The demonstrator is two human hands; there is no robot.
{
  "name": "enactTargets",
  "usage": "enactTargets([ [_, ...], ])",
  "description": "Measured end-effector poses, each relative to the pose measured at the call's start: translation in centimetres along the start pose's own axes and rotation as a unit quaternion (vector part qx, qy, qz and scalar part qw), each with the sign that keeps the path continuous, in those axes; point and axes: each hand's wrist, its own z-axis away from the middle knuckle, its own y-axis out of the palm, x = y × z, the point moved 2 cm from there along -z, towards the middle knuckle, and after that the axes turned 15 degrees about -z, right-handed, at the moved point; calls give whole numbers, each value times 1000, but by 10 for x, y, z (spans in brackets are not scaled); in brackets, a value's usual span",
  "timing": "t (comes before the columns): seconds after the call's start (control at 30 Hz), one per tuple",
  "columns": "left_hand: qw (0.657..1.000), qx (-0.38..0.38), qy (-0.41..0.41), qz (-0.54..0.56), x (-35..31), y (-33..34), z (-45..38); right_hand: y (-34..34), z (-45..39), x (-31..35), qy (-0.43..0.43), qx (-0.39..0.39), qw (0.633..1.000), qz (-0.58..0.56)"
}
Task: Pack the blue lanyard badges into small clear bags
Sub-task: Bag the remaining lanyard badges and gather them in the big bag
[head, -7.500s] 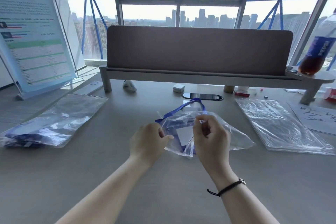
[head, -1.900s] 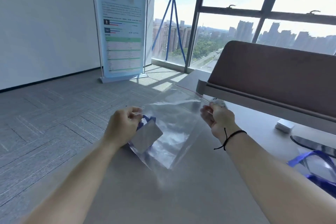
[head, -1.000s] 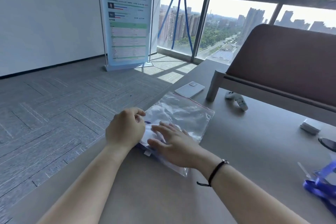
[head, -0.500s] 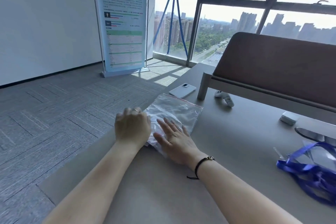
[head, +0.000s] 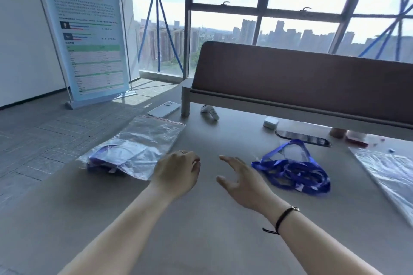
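Note:
A large clear zip bag (head: 143, 140) with packed blue lanyard badges inside lies flat at the table's left edge. A loose pile of blue lanyard badges (head: 295, 168) sits right of centre, one clear badge holder showing at its top. My left hand (head: 177, 172) hovers over the table just right of the big bag, fingers curled, holding nothing. My right hand (head: 240, 179) is beside it with fingers spread, empty, its fingertips a short way left of the lanyard pile. A stack of small clear bags (head: 388, 174) lies at the far right.
A brown desk divider on a raised shelf (head: 290, 87) closes off the back. Under and near it lie a white phone (head: 164, 109), a small white device (head: 210, 113), a white charger block (head: 270, 122) and a dark phone (head: 301, 138). The table's left edge drops to carpet.
Both hands have let go of the large bag at the left and moved right toward the table's middle. My view has swung right, bringing the lanyard pile and the small bags in.

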Motion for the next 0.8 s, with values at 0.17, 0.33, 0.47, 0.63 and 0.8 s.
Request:
enactTargets([
  [0.17, 989, 83, 121, 24, -68, 19, 3, -50, 55, -55, 43, -46, 995, 77],
  [0.33, 975, 115, 174, 71, -123, 45, 2, -60, 77, -86, 59, -53, 990, 114],
  [0.47, 976, 118, 158, 88, -145, 57, 0, -58, 77, -91, 47, -45, 992, 110],
  [0.63, 981, 122, 120, 96, -149, 63, -10, -59, 76, -95, 29, -57, 993, 97],
  [0.8, 987, 94, 55, 118, -155, 76, -34, -64, 76, -95, 22, -43, 995, 86],
])
